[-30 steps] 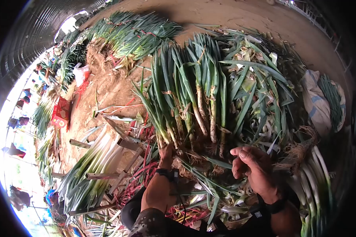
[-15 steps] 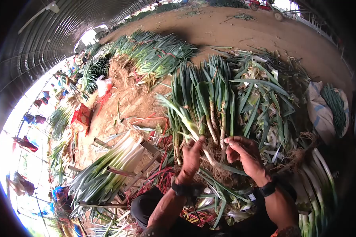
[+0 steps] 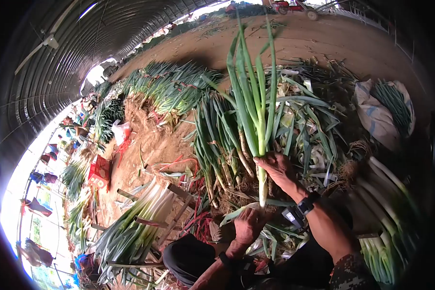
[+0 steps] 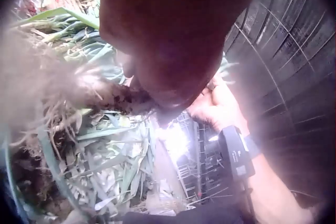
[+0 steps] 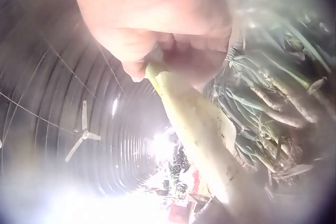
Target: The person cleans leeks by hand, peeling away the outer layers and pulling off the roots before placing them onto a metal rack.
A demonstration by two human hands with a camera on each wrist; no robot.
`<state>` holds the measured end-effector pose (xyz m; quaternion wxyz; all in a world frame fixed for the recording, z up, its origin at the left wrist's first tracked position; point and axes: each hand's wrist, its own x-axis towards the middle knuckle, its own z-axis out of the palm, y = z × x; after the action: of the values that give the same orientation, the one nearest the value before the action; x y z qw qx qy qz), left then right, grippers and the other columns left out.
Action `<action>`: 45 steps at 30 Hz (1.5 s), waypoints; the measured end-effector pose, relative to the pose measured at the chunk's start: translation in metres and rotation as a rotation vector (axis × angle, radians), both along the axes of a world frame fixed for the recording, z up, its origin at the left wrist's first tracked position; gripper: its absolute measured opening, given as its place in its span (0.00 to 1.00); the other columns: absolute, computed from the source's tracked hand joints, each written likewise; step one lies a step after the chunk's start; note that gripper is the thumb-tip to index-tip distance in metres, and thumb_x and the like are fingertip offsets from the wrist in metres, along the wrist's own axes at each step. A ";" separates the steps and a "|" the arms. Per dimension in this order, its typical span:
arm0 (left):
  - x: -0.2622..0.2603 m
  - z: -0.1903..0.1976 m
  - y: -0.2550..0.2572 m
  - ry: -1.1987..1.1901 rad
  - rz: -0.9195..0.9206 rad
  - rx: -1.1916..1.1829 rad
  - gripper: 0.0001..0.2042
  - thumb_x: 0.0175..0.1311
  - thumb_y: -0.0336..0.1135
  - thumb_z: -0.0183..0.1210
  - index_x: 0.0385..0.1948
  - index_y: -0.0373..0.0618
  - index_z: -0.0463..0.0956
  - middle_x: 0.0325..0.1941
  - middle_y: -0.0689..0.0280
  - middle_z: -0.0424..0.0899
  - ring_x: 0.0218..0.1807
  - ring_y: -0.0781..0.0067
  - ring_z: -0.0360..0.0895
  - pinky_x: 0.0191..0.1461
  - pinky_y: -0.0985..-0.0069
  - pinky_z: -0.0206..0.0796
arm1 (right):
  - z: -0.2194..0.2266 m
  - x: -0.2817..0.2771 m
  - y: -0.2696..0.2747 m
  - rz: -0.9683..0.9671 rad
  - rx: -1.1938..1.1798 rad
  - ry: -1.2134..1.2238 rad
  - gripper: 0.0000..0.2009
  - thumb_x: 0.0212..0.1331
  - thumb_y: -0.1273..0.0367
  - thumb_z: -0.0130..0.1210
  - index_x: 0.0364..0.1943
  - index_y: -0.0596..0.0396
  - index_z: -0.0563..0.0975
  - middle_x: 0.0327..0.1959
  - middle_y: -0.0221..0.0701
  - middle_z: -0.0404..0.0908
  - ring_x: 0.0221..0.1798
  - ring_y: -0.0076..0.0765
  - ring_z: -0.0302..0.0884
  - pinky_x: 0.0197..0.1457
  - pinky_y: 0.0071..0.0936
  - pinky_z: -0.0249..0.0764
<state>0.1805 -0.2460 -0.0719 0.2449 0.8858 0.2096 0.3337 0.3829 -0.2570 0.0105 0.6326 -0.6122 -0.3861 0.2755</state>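
Note:
My right hand (image 3: 278,169) grips a big green onion (image 3: 261,125) around its pale stem, just under the spread of leaves, and holds it upright. In the right wrist view the stem (image 5: 197,124) runs down from the curled fingers, with a loose pale layer along one side. My left hand (image 3: 249,226) is curled at the white root end, low in front of my knees. Its fingers are mostly hidden behind the back of the hand in the left wrist view, where blurred roots (image 4: 52,87) show close by. Unpeeled green onions (image 3: 222,145) with soiled roots stand just behind.
Stripped leaves (image 3: 307,130) are heaped to the right of the standing onions. Cleaned onions (image 3: 135,222) lie in a wooden rack (image 3: 152,223) on the left, and more white stems (image 3: 382,208) at the right. Farther back are a bundled pile (image 3: 174,87), a red box (image 3: 99,171) and a sack (image 3: 377,116).
My left hand took an onion from the standing group and brought it to the middle. My right hand now holds its stem upright, and the left has moved down to the root end.

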 end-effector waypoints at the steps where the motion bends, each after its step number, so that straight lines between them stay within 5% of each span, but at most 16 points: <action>1: 0.000 -0.005 0.006 -0.041 -0.040 -0.067 0.13 0.58 0.40 0.70 0.33 0.44 0.76 0.24 0.67 0.75 0.25 0.68 0.75 0.28 0.70 0.68 | 0.003 0.000 -0.002 0.003 -0.015 -0.067 0.18 0.65 0.54 0.61 0.39 0.57 0.82 0.29 0.25 0.83 0.33 0.21 0.76 0.37 0.23 0.72; 2: -0.002 -0.009 0.009 -0.084 -0.076 -0.134 0.13 0.59 0.40 0.70 0.36 0.44 0.77 0.23 0.69 0.74 0.25 0.71 0.75 0.28 0.72 0.67 | 0.004 0.001 -0.003 0.057 -0.017 -0.083 0.18 0.65 0.54 0.60 0.39 0.57 0.83 0.28 0.25 0.82 0.32 0.21 0.76 0.36 0.23 0.72; 3: -0.006 0.032 0.003 -0.146 -0.159 -1.049 0.19 0.62 0.42 0.68 0.50 0.44 0.76 0.29 0.74 0.76 0.30 0.80 0.74 0.32 0.77 0.66 | 0.004 0.003 -0.005 0.112 -0.019 -0.100 0.19 0.65 0.53 0.60 0.39 0.56 0.83 0.28 0.24 0.81 0.32 0.21 0.76 0.36 0.24 0.71; 6: -0.003 0.075 0.036 -0.070 -0.146 -1.238 0.34 0.70 0.62 0.51 0.64 0.40 0.67 0.49 0.66 0.79 0.47 0.76 0.75 0.50 0.75 0.67 | 0.007 -0.003 -0.007 0.248 0.049 0.028 0.18 0.65 0.54 0.60 0.42 0.57 0.83 0.28 0.23 0.81 0.31 0.20 0.76 0.33 0.22 0.72; 9: 0.024 0.078 0.051 -0.455 -0.416 -1.210 0.37 0.70 0.65 0.47 0.68 0.40 0.63 0.65 0.57 0.72 0.64 0.63 0.70 0.69 0.63 0.58 | 0.021 0.002 -0.018 0.359 -0.003 0.128 0.19 0.65 0.56 0.61 0.47 0.60 0.82 0.33 0.27 0.84 0.35 0.19 0.80 0.35 0.21 0.77; 12: 0.037 0.093 0.068 -0.343 -0.198 -1.263 0.32 0.65 0.57 0.61 0.57 0.35 0.74 0.50 0.58 0.83 0.46 0.71 0.82 0.47 0.74 0.74 | 0.012 -0.007 -0.021 0.536 -0.065 -0.150 0.20 0.64 0.56 0.62 0.49 0.58 0.81 0.34 0.29 0.84 0.32 0.21 0.79 0.33 0.22 0.77; 13: 0.044 0.125 0.051 -0.274 -0.042 -1.173 0.27 0.64 0.59 0.62 0.47 0.39 0.81 0.32 0.68 0.83 0.29 0.79 0.79 0.31 0.81 0.68 | -0.007 -0.014 -0.014 0.400 0.263 -0.457 0.19 0.65 0.55 0.61 0.45 0.58 0.81 0.29 0.25 0.81 0.28 0.18 0.76 0.30 0.20 0.73; 16: 0.041 0.129 0.052 -0.251 0.055 -1.183 0.25 0.66 0.60 0.59 0.39 0.42 0.83 0.25 0.71 0.79 0.25 0.82 0.73 0.28 0.81 0.63 | 0.034 -0.018 -0.035 0.367 -0.071 -0.006 0.20 0.62 0.51 0.62 0.42 0.54 0.82 0.29 0.25 0.79 0.33 0.21 0.72 0.39 0.25 0.70; 24: 0.047 0.114 0.024 -0.285 0.198 -0.926 0.29 0.78 0.58 0.39 0.45 0.37 0.78 0.25 0.67 0.77 0.26 0.78 0.69 0.28 0.75 0.60 | 0.013 -0.023 -0.020 0.148 -0.041 -0.132 0.19 0.68 0.56 0.56 0.45 0.59 0.81 0.33 0.35 0.83 0.35 0.24 0.76 0.39 0.28 0.74; 29: 0.027 0.064 0.009 -0.452 0.071 -0.962 0.27 0.77 0.53 0.43 0.61 0.38 0.72 0.46 0.65 0.82 0.52 0.69 0.77 0.55 0.72 0.67 | 0.000 -0.007 -0.002 0.049 0.118 0.044 0.18 0.70 0.55 0.54 0.41 0.58 0.81 0.33 0.33 0.84 0.34 0.26 0.80 0.39 0.26 0.78; 32: -0.002 -0.022 -0.012 -0.341 -0.238 -1.059 0.15 0.71 0.39 0.56 0.52 0.41 0.78 0.40 0.65 0.83 0.44 0.69 0.77 0.50 0.67 0.68 | 0.006 0.016 0.007 -0.027 0.304 0.374 0.19 0.65 0.56 0.61 0.46 0.59 0.81 0.37 0.34 0.85 0.37 0.27 0.83 0.39 0.24 0.79; 33: -0.034 -0.080 -0.017 0.099 -0.189 -0.770 0.13 0.68 0.37 0.57 0.50 0.41 0.78 0.40 0.60 0.85 0.41 0.64 0.80 0.44 0.64 0.70 | 0.014 0.020 0.004 -0.021 0.305 0.422 0.19 0.65 0.55 0.61 0.46 0.59 0.81 0.37 0.33 0.85 0.37 0.27 0.83 0.39 0.24 0.79; 34: -0.073 -0.203 -0.013 0.507 -0.253 -0.381 0.13 0.64 0.34 0.58 0.48 0.42 0.78 0.40 0.53 0.84 0.39 0.56 0.82 0.40 0.57 0.71 | 0.022 0.023 -0.001 -0.015 0.306 0.469 0.19 0.65 0.55 0.61 0.46 0.58 0.81 0.37 0.33 0.85 0.38 0.27 0.83 0.40 0.24 0.79; 36: -0.113 -0.245 -0.048 0.812 -0.415 -0.028 0.10 0.61 0.33 0.58 0.43 0.44 0.81 0.36 0.51 0.83 0.38 0.51 0.82 0.42 0.54 0.71 | 0.023 0.023 -0.003 -0.030 0.259 0.429 0.18 0.66 0.55 0.60 0.46 0.57 0.81 0.38 0.32 0.85 0.37 0.27 0.82 0.41 0.24 0.78; 39: -0.134 -0.271 -0.035 0.892 -0.607 -0.207 0.12 0.60 0.33 0.59 0.44 0.44 0.81 0.35 0.52 0.83 0.37 0.50 0.82 0.40 0.55 0.71 | 0.014 0.014 -0.004 -0.018 0.267 0.346 0.19 0.67 0.55 0.58 0.48 0.59 0.80 0.39 0.34 0.85 0.36 0.25 0.81 0.42 0.24 0.77; 45: -0.121 -0.182 0.046 0.645 -0.437 -0.177 0.18 0.56 0.32 0.60 0.51 0.45 0.80 0.41 0.55 0.84 0.40 0.55 0.84 0.41 0.64 0.75 | 0.035 0.021 -0.014 0.035 0.296 0.436 0.20 0.68 0.55 0.58 0.49 0.58 0.81 0.40 0.33 0.86 0.37 0.26 0.83 0.44 0.27 0.80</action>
<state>0.0598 -0.2001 -0.2534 0.3072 0.9443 0.1104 -0.0407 0.4041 -0.2706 0.0451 0.7788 -0.4323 -0.2871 0.3523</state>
